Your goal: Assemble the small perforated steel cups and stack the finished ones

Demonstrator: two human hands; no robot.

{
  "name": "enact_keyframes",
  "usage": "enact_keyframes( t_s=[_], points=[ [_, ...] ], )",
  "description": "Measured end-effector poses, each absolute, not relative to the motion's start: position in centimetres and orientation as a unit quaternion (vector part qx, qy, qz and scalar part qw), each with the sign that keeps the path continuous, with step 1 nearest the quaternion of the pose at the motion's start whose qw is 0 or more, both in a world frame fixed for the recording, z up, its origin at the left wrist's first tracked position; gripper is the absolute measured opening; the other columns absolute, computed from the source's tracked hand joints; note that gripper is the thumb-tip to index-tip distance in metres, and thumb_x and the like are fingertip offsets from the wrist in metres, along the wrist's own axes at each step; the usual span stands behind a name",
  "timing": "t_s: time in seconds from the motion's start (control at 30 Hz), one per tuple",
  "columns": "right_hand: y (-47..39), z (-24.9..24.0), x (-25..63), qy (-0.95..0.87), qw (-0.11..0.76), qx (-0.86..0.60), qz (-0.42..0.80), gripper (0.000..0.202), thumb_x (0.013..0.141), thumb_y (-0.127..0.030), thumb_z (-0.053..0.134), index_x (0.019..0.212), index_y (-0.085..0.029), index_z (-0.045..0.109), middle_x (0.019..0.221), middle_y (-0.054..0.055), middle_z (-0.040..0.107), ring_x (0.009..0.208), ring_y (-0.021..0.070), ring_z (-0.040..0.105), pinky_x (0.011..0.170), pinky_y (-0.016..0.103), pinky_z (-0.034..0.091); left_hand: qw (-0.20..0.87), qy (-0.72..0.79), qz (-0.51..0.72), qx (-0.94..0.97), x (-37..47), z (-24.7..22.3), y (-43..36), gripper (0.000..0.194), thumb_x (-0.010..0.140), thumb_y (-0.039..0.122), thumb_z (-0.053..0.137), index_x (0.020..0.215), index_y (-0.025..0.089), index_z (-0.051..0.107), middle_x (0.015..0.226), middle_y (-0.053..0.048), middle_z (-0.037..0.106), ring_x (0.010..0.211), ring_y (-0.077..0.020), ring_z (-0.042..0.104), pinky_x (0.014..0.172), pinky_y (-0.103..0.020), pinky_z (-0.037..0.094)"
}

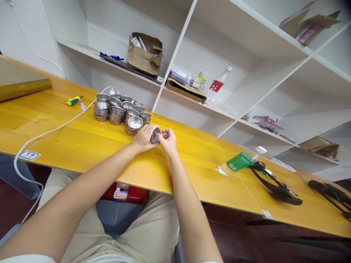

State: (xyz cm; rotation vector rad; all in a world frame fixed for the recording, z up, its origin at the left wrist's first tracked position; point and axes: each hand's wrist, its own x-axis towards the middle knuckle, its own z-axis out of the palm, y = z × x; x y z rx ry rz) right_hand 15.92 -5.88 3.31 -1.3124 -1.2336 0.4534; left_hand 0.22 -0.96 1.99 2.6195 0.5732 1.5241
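A small perforated metal cup is held on its side just above the yellow table, its round face turned toward my right hand. My left hand wraps round the cup from the left. With thumb and fingers bent at its right edge, my right hand touches the same cup. Several similar metal cups stand in stacks just beyond my left hand, their open tops up and holes in their bottoms.
On the yellow table, a green-labelled bottle and black straps lie right. A screwdriver, white cable and brown roll are left. White shelves stand behind, holding cardboard boxes.
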Motion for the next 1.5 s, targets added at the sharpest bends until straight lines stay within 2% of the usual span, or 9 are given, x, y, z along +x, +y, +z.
enact_keyframes(
  t_s=[0.1, 0.17, 0.37, 0.57, 0.8, 0.97, 1.5],
  points=[
    [-5.7, 2.7, 16.1, -0.562, 0.560, -0.577, 0.195, 0.020, 0.080, -0.040, 0.068, 0.081, -0.022, 0.059, 0.054, -0.008, 0.050, 0.051, 0.0098, 0.042, 0.054, 0.022, 0.035, 0.047, 0.185, 0.494, 0.848, 0.4, 1.8, -0.9, 0.064, 0.081, 0.029, 0.072, 0.137, 0.018, 0.045, 0.126, -0.014, 0.063, 0.118, -0.0310, 0.061, 0.105, -0.048, 0.050],
    [-5.5, 2.5, 16.3, -0.567, 0.552, -0.584, 0.183, 0.019, 0.082, -0.040, 0.065, 0.080, -0.021, 0.061, 0.051, -0.008, 0.048, 0.049, 0.0099, 0.040, 0.053, 0.023, 0.034, 0.060, 0.186, 0.490, 0.849, 0.5, 1.6, -0.9, 0.068, 0.080, 0.029, 0.074, 0.140, 0.019, 0.043, 0.129, -0.014, 0.062, 0.121, -0.0308, 0.061, 0.107, -0.048, 0.050],
    [-4.9, 2.2, 17.6, -0.527, 0.558, -0.622, 0.159, 0.028, 0.081, -0.045, 0.064, 0.082, -0.018, 0.071, 0.055, -0.004, 0.056, 0.053, 0.0124, 0.048, 0.055, 0.024, 0.039, 0.076, 0.203, 0.475, 0.853, 0.5, 1.4, -0.9, 0.076, 0.083, 0.038, 0.075, 0.146, 0.019, 0.037, 0.139, -0.016, 0.057, 0.129, -0.0316, 0.057, 0.112, -0.049, 0.047],
    [-4.3, 2.0, 18.8, -0.439, 0.601, -0.648, 0.163, 0.033, 0.080, -0.048, 0.062, 0.080, -0.016, 0.071, 0.057, 0.000, 0.062, 0.054, 0.0160, 0.059, 0.056, 0.026, 0.044, 0.072, 0.222, 0.439, 0.868, 0.5, 1.1, -0.8, 0.063, 0.089, 0.038, 0.067, 0.144, 0.019, 0.041, 0.140, -0.016, 0.057, 0.131, -0.0319, 0.055, 0.113, -0.051, 0.045],
    [-3.7, 1.5, 19.0, -0.384, 0.622, -0.653, 0.197, 0.030, 0.078, -0.046, 0.062, 0.080, -0.018, 0.068, 0.051, -0.003, 0.057, 0.045, 0.0138, 0.052, 0.044, 0.024, 0.036, 0.074, 0.243, 0.387, 0.886, 0.5, 1.0, -0.9, 0.045, 0.088, 0.035, 0.065, 0.129, 0.018, 0.054, 0.130, -0.014, 0.063, 0.122, -0.0322, 0.060, 0.106, -0.050, 0.050],
    [-3.3, 1.0, 18.8, -0.396, 0.621, -0.650, 0.189, 0.031, 0.078, -0.048, 0.064, 0.081, -0.017, 0.067, 0.051, -0.003, 0.057, 0.046, 0.0131, 0.053, 0.047, 0.023, 0.039, 0.061, 0.258, 0.355, 0.896, 0.4, 0.9, -0.8, 0.038, 0.088, 0.034, 0.065, 0.122, 0.018, 0.059, 0.122, -0.014, 0.065, 0.115, -0.0329, 0.062, 0.100, -0.049, 0.052],
    [-3.8, 1.4, 18.2, -0.420, 0.604, -0.652, 0.181, 0.031, 0.080, -0.047, 0.064, 0.083, -0.016, 0.068, 0.057, -0.004, 0.057, 0.054, 0.0146, 0.059, 0.054, 0.024, 0.046, 0.052, 0.271, 0.337, 0.900, 0.5, 0.6, -0.6, 0.031, 0.089, 0.036, 0.065, 0.113, 0.017, 0.059, 0.116, -0.015, 0.066, 0.112, -0.0331, 0.062, 0.098, -0.050, 0.053]
  ],
)
